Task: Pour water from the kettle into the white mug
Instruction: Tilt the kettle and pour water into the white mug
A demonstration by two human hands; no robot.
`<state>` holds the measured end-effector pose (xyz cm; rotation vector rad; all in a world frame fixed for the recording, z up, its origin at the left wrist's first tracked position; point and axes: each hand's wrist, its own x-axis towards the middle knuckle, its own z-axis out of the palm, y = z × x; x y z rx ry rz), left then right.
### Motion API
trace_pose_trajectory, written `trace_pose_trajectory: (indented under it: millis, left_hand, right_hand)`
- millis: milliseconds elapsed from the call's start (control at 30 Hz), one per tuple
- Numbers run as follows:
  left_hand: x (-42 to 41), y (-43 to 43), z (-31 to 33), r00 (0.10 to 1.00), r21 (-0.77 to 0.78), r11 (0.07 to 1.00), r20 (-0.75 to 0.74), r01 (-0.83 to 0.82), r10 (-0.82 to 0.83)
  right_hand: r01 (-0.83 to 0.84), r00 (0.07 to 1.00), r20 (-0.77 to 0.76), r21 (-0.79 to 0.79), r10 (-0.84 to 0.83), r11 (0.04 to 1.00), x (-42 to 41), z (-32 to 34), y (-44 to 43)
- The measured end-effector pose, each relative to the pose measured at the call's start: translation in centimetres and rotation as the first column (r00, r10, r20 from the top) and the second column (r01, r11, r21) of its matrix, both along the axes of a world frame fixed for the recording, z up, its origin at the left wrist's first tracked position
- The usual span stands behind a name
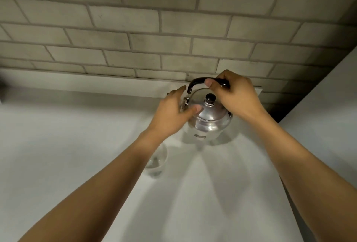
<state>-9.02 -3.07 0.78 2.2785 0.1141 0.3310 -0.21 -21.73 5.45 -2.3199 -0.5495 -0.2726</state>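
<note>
A shiny metal kettle [209, 120] with a black lid knob and a black arched handle stands upright on the white counter [67, 145], close to the back wall. My right hand [234, 96] is closed around the top of the handle. My left hand [173, 113] cups the kettle's left side, thumb pressed on its shoulder and fingers round the far side. The white mug [157, 161] stands nearer to me, left of the kettle. My left forearm covers most of it, so only its right part shows.
A grey brick-pattern wall [173, 38] runs along the back of the counter behind a low white ledge. A white vertical panel [328, 116] closes off the right side.
</note>
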Motion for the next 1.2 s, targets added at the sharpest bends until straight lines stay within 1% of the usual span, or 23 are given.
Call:
trace_pose_trajectory:
  millis: [100, 200, 300, 433, 667, 800, 1033, 1200]
  left_hand:
    - [-3.9, -1.6, 0.0, 0.999, -0.034, 0.998, 0.023, 0.049, -0.049]
    - [-7.2, -3.0, -0.7, 0.992, -0.046, 0.993, 0.061, 0.110, -0.107]
    - [-10.0, -4.1, -1.5, 0.991, -0.047, 0.991, 0.059, 0.127, -0.124]
    - [-12.9, -5.1, -3.0, 0.986, -0.118, 0.979, 0.054, 0.164, -0.159]
    - [-16.6, -6.5, -5.2, 0.988, -0.180, 0.971, 0.028, 0.155, -0.152]
    - [-17.5, -6.7, -5.8, 0.989, -0.202, 0.968, 0.007, 0.147, -0.148]
    - [-16.8, -6.5, -5.3, 0.987, -0.247, 0.956, 0.024, 0.157, -0.156]
    - [-15.6, -7.0, -4.7, 0.991, -0.333, 0.934, 0.074, 0.131, -0.113]
  right_hand:
    - [-0.018, 0.999, 0.036, 0.029, 0.017, 0.999, -3.5, 1.5, -1.1]
    - [-0.040, 0.999, 0.007, 0.079, 0.039, 0.996, -6.9, 2.1, -2.2]
    - [-0.047, 0.999, -0.022, 0.100, 0.049, 0.994, -9.7, 1.6, -3.2]
    - [-0.070, 0.996, -0.040, 0.122, 0.076, 0.990, -12.5, 0.5, -4.2]
    - [-0.091, 0.992, -0.073, 0.099, 0.098, 0.991, -15.6, -1.6, -4.8]
    - [-0.110, 0.992, -0.058, 0.067, 0.114, 0.992, -16.5, -1.7, -4.6]
    - [-0.131, 0.991, -0.024, 0.004, 0.131, 0.991, -16.4, 0.2, -3.6]
    - [-0.183, 0.981, 0.039, -0.108, 0.188, 0.977, -15.2, 2.4, -2.3]
